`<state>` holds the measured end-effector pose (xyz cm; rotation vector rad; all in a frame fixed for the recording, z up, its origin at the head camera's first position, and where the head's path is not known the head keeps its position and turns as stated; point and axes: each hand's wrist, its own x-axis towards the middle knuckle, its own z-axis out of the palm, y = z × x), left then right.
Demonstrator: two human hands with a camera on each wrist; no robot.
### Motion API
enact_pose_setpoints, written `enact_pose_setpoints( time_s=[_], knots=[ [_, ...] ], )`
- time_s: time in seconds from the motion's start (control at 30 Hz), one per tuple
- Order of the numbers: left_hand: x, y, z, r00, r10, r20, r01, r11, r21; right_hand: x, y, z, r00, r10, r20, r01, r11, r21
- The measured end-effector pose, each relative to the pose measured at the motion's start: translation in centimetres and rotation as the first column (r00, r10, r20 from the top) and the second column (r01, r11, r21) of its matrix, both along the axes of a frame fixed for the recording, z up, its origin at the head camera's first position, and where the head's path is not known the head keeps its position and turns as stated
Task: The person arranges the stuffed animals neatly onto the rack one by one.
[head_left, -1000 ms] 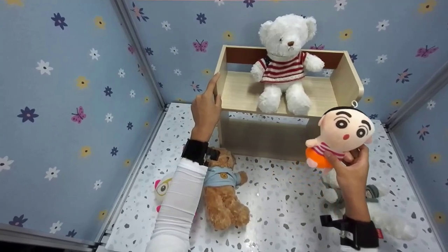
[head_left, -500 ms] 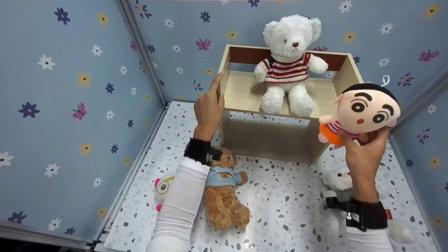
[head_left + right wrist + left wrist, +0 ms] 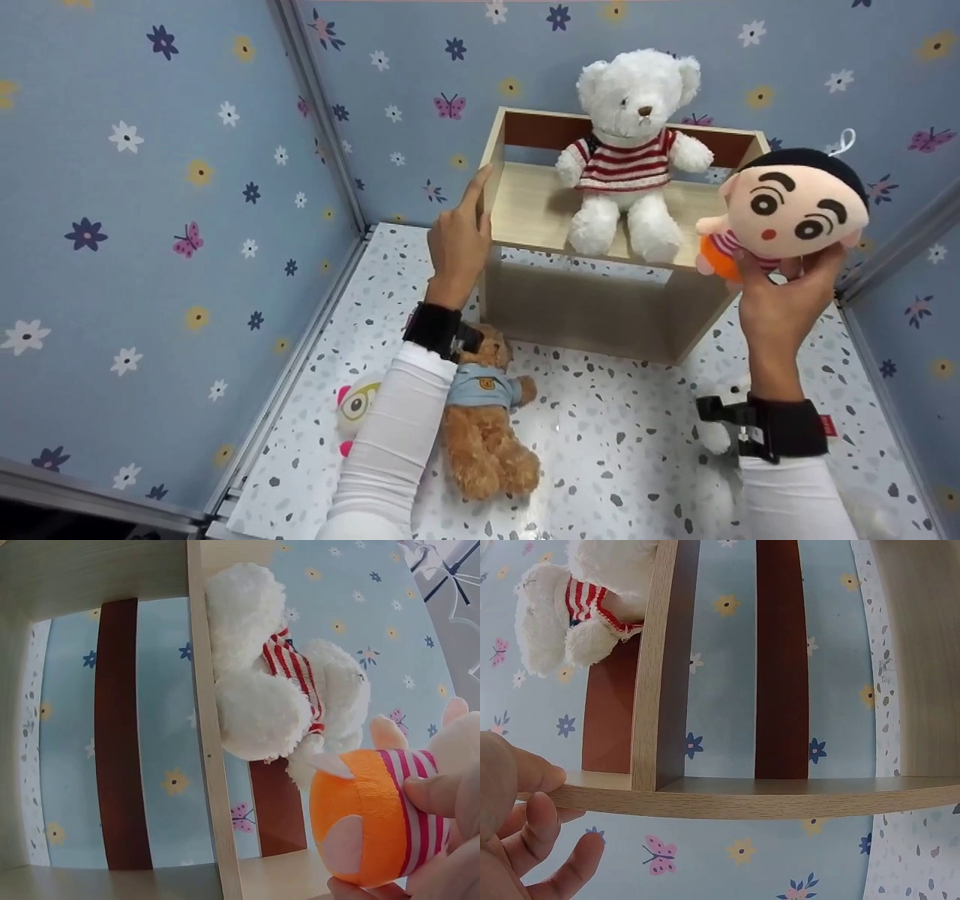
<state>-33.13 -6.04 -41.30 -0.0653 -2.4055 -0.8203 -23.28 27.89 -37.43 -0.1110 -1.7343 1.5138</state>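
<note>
My right hand (image 3: pixel 787 311) grips a plush boy doll (image 3: pixel 795 206) by its striped body, beside the right end of a small wooden shelf (image 3: pixel 585 311). The doll has a big head, black hair, orange shorts and a white hanging loop. In the right wrist view its orange bottom (image 3: pixel 352 802) faces the camera, and my thumb presses the stripes. My left hand (image 3: pixel 459 244) holds the front edge of the shelf's left side panel, thumb and fingers on either side in the left wrist view. A white teddy bear (image 3: pixel 636 97) in a red-striped sweater sits on the upper shelf board.
A brown teddy bear (image 3: pixel 487 450) in a blue shirt lies on the speckled floor (image 3: pixel 600 442), partly behind my left wrist. A round plush with yellow-rimmed eyes (image 3: pixel 356 405) lies left of it. White plush (image 3: pixel 714 436) shows under my right forearm. Flowered walls (image 3: pixel 195 247) enclose the space.
My right hand has lifted the doll up and to the right, from in front of the shelf's lower right to beside its upper right end. My left hand stays on the side panel.
</note>
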Motion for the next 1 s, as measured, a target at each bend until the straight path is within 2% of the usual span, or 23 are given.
enact_pose_setpoints(
  time_s=[0.17,0.33,0.6,0.83,1.0],
  knots=[
    [-0.1,0.0,0.0,1.0,-0.001,-0.004,0.001,1.0,0.006,-0.2,-1.0,0.8,0.999,-0.036,0.009,0.035,0.998,0.058],
    [0.2,0.0,-0.1,1.0,0.0,-0.016,0.0,1.0,-0.007,-0.6,-1.5,1.0,0.996,-0.084,0.026,0.082,0.992,0.094],
    [0.1,-0.1,-0.1,1.0,0.003,-0.018,-0.003,1.0,-0.009,-2.3,-1.7,1.0,0.99,-0.116,0.076,0.105,0.985,0.136],
    [0.0,0.0,-0.2,1.0,-0.004,-0.013,0.004,1.0,0.004,-5.5,0.0,-1.1,0.98,-0.146,0.138,0.119,0.975,0.188],
    [0.1,0.0,-0.2,1.0,-0.01,-0.007,0.01,1.0,0.012,-6.3,0.2,-1.4,0.971,-0.158,0.182,0.12,0.971,0.207]
  ],
)
